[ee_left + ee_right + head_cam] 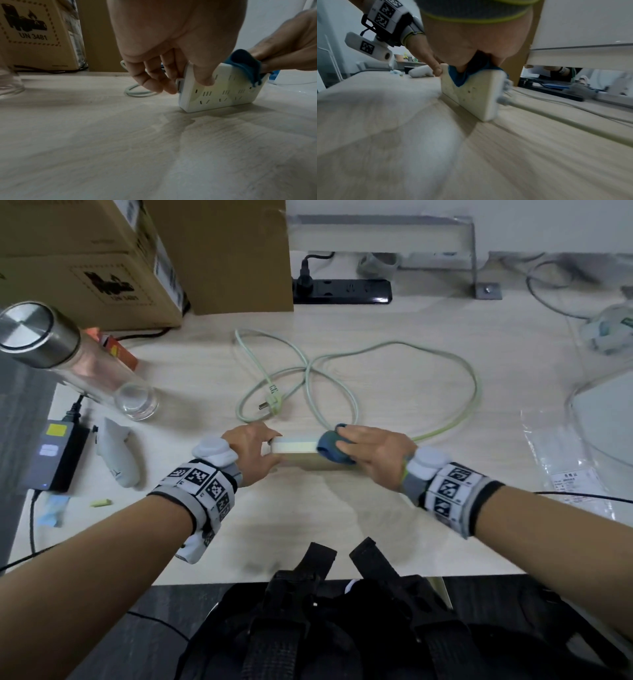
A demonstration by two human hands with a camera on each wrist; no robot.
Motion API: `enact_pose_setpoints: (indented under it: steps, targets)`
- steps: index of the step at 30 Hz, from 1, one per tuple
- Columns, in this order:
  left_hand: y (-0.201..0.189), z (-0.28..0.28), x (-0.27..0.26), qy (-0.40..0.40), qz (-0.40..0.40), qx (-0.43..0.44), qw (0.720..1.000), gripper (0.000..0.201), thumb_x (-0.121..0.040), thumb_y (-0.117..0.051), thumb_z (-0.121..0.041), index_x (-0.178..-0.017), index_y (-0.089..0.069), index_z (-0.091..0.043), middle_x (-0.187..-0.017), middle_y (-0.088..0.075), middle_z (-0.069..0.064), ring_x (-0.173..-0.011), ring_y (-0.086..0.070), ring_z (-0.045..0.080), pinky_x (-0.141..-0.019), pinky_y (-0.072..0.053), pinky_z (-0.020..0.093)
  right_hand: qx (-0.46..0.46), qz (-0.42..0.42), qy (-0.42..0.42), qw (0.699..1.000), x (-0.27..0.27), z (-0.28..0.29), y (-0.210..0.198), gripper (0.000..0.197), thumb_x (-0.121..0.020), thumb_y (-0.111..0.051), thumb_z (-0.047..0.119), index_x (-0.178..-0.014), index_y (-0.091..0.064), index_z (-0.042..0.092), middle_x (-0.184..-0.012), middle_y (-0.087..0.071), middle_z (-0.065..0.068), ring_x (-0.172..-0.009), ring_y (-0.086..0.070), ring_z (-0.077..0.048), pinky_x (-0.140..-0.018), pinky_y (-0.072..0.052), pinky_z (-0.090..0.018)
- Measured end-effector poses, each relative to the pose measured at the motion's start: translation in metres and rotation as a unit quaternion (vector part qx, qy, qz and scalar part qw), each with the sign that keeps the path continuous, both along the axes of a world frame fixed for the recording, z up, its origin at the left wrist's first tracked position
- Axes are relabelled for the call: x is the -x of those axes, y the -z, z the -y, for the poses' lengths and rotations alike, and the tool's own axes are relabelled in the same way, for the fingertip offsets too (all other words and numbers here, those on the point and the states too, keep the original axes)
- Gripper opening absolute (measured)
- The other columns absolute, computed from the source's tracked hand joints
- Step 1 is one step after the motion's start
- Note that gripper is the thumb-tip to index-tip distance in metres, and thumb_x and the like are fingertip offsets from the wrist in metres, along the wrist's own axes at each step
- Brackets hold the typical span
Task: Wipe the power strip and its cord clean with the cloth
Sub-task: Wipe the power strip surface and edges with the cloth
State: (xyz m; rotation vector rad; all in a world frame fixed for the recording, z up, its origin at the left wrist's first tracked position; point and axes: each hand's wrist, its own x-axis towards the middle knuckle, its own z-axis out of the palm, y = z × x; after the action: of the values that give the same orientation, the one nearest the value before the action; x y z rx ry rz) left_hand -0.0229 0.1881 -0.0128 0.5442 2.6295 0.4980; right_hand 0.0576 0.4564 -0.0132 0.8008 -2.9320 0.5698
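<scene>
A white power strip (294,447) stands on its long edge on the desk, socket face (223,93) turned towards me. My left hand (253,450) grips its left end, thumb on the socket face and fingers behind. My right hand (371,448) pinches a blue cloth (330,446) folded over the strip's top edge near the right end (458,78). The pale green cord (342,378) leaves the strip's right end (508,102) and loops over the desk behind, with its plug (272,402) lying free.
A glass bottle (72,357) with a steel cap stands at the left, beside a black adapter (51,457) and a white controller (116,453). Cardboard boxes (144,258) and a black power strip (342,290) sit at the back. A plastic bag (568,467) lies at the right.
</scene>
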Motion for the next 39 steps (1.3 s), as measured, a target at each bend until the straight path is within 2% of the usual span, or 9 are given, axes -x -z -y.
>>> enact_pose_setpoints:
  steps: [9, 11, 14, 19, 24, 26, 29, 34, 39]
  targets:
    - [0.001, -0.004, 0.002, -0.003, 0.004, 0.025, 1.0, 0.027, -0.08, -0.069, -0.045, -0.101, -0.066, -0.029, -0.094, -0.06, -0.01, -0.081, -0.058, 0.017, -0.074, -0.047, 0.032, -0.09, 0.02, 0.001, 0.996, 0.006, 0.004, -0.017, 0.054, -0.034, -0.086, -0.012, -0.085, -0.075, 0.004, -0.096, -0.073, -0.014, -0.083, -0.073, -0.026, -0.05, -0.058, -0.032]
    - [0.002, -0.004, 0.0, -0.003, -0.005, 0.018, 1.0, 0.029, -0.079, -0.07, -0.047, -0.101, -0.067, -0.028, -0.096, -0.061, -0.007, -0.079, -0.058, 0.018, -0.073, -0.046, 0.032, -0.107, 0.072, -0.006, 0.992, 0.014, 0.031, -0.022, 0.049, -0.057, -0.079, -0.009, -0.103, -0.07, 0.002, -0.117, -0.065, -0.016, -0.107, -0.065, -0.025, -0.076, -0.057, -0.026]
    - [0.003, -0.003, -0.002, -0.005, -0.013, 0.013, 1.0, 0.029, -0.08, -0.067, -0.05, -0.097, -0.067, -0.026, -0.093, -0.062, -0.005, -0.078, -0.06, 0.021, -0.07, -0.048, 0.034, -0.186, 0.139, -0.029, 0.972, 0.028, 0.075, -0.017, 0.045, -0.087, -0.051, -0.002, -0.132, -0.047, 0.003, -0.146, -0.037, -0.014, -0.136, -0.033, -0.025, -0.108, -0.027, -0.029]
    - [0.001, -0.002, -0.003, -0.002, -0.024, 0.034, 0.999, 0.032, -0.079, -0.066, -0.048, -0.092, -0.066, -0.02, -0.09, -0.067, 0.002, -0.079, -0.062, 0.027, -0.066, -0.049, 0.034, -0.113, 0.162, -0.028, 0.98, 0.037, 0.101, -0.016, 0.033, -0.085, -0.052, -0.004, -0.118, -0.058, -0.001, -0.129, -0.051, -0.017, -0.121, -0.047, -0.031, -0.091, -0.046, -0.04]
    - [-0.006, -0.003, -0.002, 0.0, -0.009, 0.043, 0.999, 0.037, -0.08, -0.066, -0.052, -0.11, -0.066, -0.03, -0.107, -0.066, -0.003, -0.095, -0.062, 0.024, -0.078, -0.048, 0.034, -0.076, 0.1, -0.023, 0.992, 0.02, 0.019, -0.024, 0.039, -0.063, -0.08, -0.001, -0.101, -0.071, 0.005, -0.116, -0.067, -0.013, -0.105, -0.066, -0.029, -0.078, -0.056, -0.033]
    - [-0.006, -0.003, -0.002, 0.005, -0.011, 0.047, 0.999, 0.039, -0.081, -0.066, -0.051, -0.113, -0.065, -0.029, -0.11, -0.065, -0.004, -0.098, -0.061, 0.023, -0.08, -0.047, 0.033, -0.107, 0.125, 0.008, 0.986, 0.011, -0.016, -0.033, 0.04, -0.07, -0.077, 0.0, -0.109, -0.069, 0.006, -0.121, -0.064, -0.011, -0.11, -0.063, -0.027, -0.083, -0.055, -0.033]
    - [-0.005, -0.002, -0.001, 0.006, -0.014, 0.037, 0.999, 0.038, -0.081, -0.065, -0.052, -0.112, -0.065, -0.03, -0.11, -0.064, -0.006, -0.098, -0.061, 0.022, -0.08, -0.047, 0.033, -0.076, 0.086, 0.028, 0.993, 0.002, -0.049, -0.03, 0.041, -0.047, -0.083, -0.01, -0.086, -0.075, 0.003, -0.088, -0.074, -0.015, -0.072, -0.072, -0.031, -0.054, -0.059, -0.038]
    - [-0.004, 0.005, -0.016, 0.068, -0.069, 0.008, 0.995, 0.04, -0.079, -0.072, -0.042, -0.115, -0.066, -0.025, -0.11, -0.068, -0.006, -0.088, -0.065, 0.023, -0.071, -0.048, 0.03, 0.061, 0.118, 0.235, 0.963, 0.007, -0.067, -0.023, 0.025, -0.085, -0.063, 0.002, -0.106, -0.073, 0.011, -0.101, -0.073, -0.007, -0.091, -0.067, -0.025, -0.08, -0.046, -0.024]
    - [0.008, 0.014, -0.038, 0.174, -0.148, -0.029, 0.973, 0.059, -0.06, -0.088, -0.036, -0.109, -0.068, -0.011, -0.114, -0.067, 0.006, -0.087, -0.066, 0.031, -0.066, -0.057, 0.042, 0.055, 0.167, 0.245, 0.953, 0.006, -0.047, -0.021, 0.026, -0.088, -0.059, 0.011, -0.11, -0.071, 0.018, -0.102, -0.072, -0.002, -0.092, -0.065, -0.025, -0.08, -0.047, -0.026]
